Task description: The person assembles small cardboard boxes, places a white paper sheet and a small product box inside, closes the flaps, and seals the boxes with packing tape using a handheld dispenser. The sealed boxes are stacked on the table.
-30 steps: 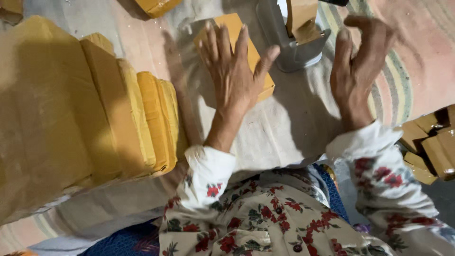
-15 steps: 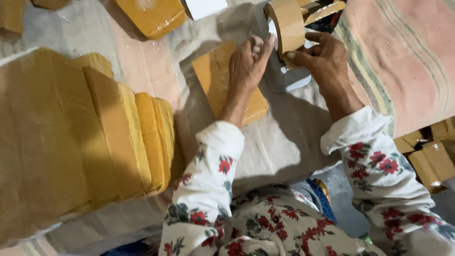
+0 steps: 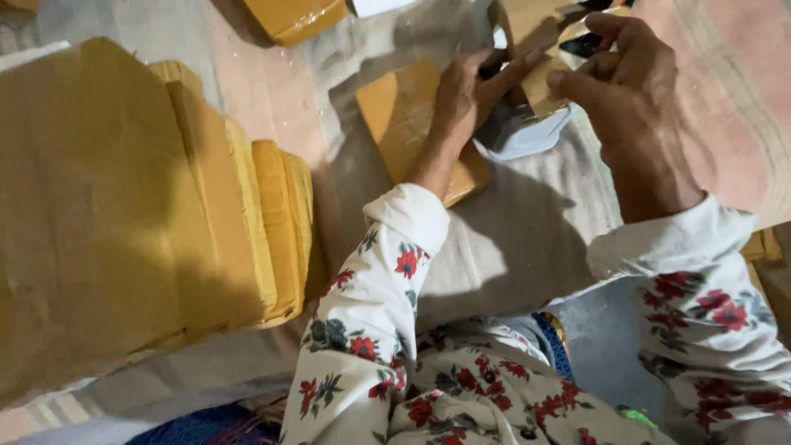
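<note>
At the top of the head view, over the pale cloth [image 3: 527,247] spread on the floor, your two hands meet on the brown tape roll [image 3: 531,49] sitting in its grey dispenser [image 3: 527,136]. The risk here looks to be the tape itself: if the free end slips out of your fingertips, it could snap back onto the roll or fold over and stick to itself, and you would have to pick the edge loose again. A pull that comes off at an angle could also tear the strip ragged, or tip the dispenser, since nothing seems to weigh it down but your own grip. The flat yellow-brown parcel [image 3: 404,124] lies just under your left forearm, so a loose strip could land crooked on it.

Your left hand [image 3: 465,99] reaches forward with the wrist low and the fingers curled in, pinching at the edge of the tape; how much tape it has is hard to tell, as the fingertips hide it. Your right hand [image 3: 634,82] comes in from the right, knuckles up, fingers bent and closed around the side of the roll, thumb pointing toward the left hand. Both floral sleeves are stretched out from the body. The stack of wrapped parcels [image 3: 206,214] stands well apart on your left.
</note>
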